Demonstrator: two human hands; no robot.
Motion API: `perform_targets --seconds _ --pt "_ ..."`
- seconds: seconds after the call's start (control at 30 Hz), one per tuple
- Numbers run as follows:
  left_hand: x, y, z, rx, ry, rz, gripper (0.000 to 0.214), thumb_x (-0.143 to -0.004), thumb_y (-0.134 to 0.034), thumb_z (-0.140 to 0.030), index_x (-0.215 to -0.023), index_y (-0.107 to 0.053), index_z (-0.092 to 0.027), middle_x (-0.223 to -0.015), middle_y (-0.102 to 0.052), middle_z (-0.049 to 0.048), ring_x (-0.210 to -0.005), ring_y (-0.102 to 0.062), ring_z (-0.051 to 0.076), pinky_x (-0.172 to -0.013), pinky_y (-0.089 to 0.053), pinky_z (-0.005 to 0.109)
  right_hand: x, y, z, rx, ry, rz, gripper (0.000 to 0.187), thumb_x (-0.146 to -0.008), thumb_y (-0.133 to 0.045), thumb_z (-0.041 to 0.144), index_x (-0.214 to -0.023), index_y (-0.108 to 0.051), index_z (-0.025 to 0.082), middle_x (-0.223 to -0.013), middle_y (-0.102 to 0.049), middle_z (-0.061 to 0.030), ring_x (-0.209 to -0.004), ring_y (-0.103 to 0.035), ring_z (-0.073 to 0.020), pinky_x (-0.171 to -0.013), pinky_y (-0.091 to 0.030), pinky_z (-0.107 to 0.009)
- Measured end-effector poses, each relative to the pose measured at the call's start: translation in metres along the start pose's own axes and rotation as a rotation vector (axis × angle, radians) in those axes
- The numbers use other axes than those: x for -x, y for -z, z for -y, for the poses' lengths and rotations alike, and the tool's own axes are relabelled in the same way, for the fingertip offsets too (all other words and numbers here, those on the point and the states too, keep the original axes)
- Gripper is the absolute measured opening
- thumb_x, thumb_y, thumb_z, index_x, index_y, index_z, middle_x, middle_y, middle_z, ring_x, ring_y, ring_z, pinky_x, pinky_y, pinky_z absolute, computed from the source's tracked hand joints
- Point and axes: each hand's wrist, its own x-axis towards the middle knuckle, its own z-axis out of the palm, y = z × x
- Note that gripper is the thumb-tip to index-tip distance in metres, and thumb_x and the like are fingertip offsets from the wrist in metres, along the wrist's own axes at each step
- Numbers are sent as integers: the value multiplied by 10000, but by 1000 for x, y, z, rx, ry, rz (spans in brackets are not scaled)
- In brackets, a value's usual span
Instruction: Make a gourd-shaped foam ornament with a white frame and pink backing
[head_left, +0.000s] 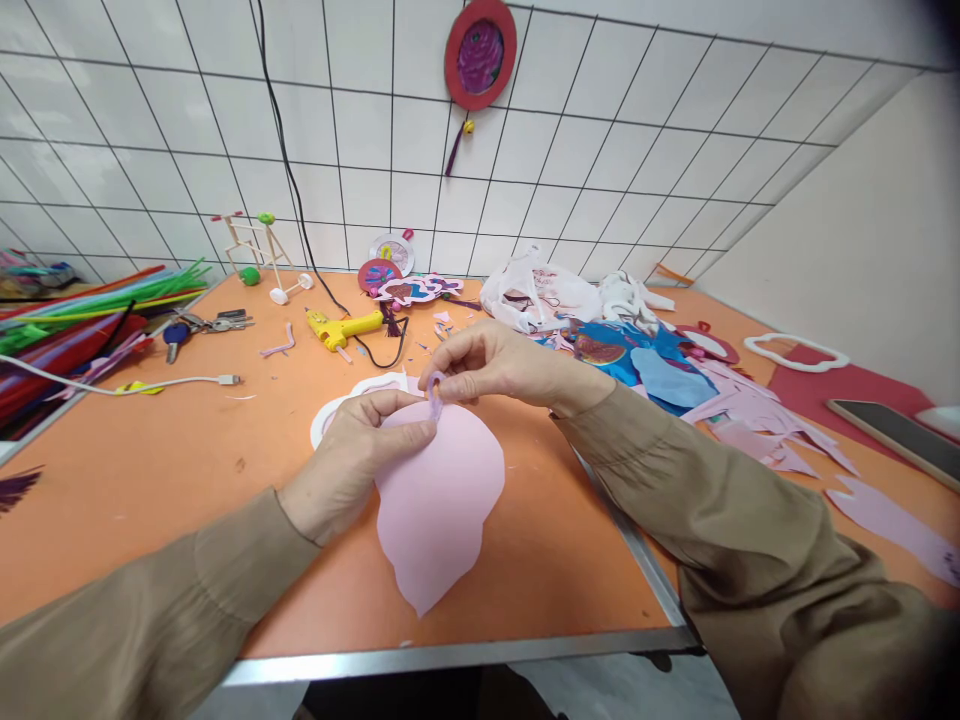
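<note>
A pink paper cutout (442, 500) with a wavy outline and a pointed lower end hangs just over the front of the table. My left hand (345, 460) pinches its top edge between thumb and fingers. At that same edge stands a small loop of fuzzy lilac pipe cleaner (435, 392), its lower end against the paper under my left thumb. From the right, my right hand (506, 368) has thumb and forefinger closed on the loop. A white cutout frame (322, 425) lies behind my left hand, partly hidden by it.
Behind my hands lies a yellow hot glue gun (349, 328) with a black cord. Coloured pipe cleaners (82, 330), keys (217, 322) and a white cable (172, 382) are at left. At right are a plastic bag (536, 290), pink paper scraps (757, 410) and a phone (900, 440).
</note>
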Motion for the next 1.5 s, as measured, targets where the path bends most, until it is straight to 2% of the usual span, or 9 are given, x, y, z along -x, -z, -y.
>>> perform_targets --seconds 0.2,0.37,0.5,0.63,1.07,1.5 --pt "1 -2 -1 -10 -11 -66 373 -638 -825 -349 -921 -708 -137 -822 -689 64 -660 -622 162 -566 -479 255 -1 -7 1 -9 -33 -89 236 -757 -688 292 -921 -696 122 -729 -624 0 -585 -498 -77 -518 -414 -212" --pt "0 -3 -1 -69 -77 -156 398 -627 -830 -373 -927 -714 -138 -816 -702 69 -668 -631 170 -580 -487 267 0 -11 4 37 -82 -88 230 -748 -687 333 -841 -676 123 -692 -576 11 -585 -463 -76 -490 -351 -203" --pt "-1 -2 1 -112 -116 -202 406 -633 -828 -381 -946 -718 -148 -850 -720 72 -700 -643 174 -608 -502 274 1 -13 6 56 -94 -108 189 -724 -679 284 -835 -677 131 -745 -618 -5 -656 -522 -99 -545 -385 -214" --pt "-1 -1 2 -103 -126 -216 399 -633 -830 -372 -946 -687 -169 -801 -713 43 -659 -636 161 -577 -496 261 1 -15 7 93 -78 -152 151 -719 -673 274 -775 -683 134 -725 -636 -12 -678 -549 -116 -599 -427 -238" --pt "-1 0 0 -162 -141 -175 274 -658 -793 -337 -836 -666 -172 -775 -698 27 -648 -636 157 -581 -491 260 -1 -20 1 135 -24 -184 179 -723 -680 320 -705 -644 145 -658 -603 8 -629 -519 -106 -573 -395 -238" --pt "-2 2 0 -302 -202 -249 401 -637 -818 -413 -842 -538 -213 -602 -633 -36 -483 -581 136 -420 -417 211 -5 -26 -14 157 -17 -160 147 -713 -666 282 -691 -627 142 -636 -586 13 -587 -521 -102 -536 -372 -231"
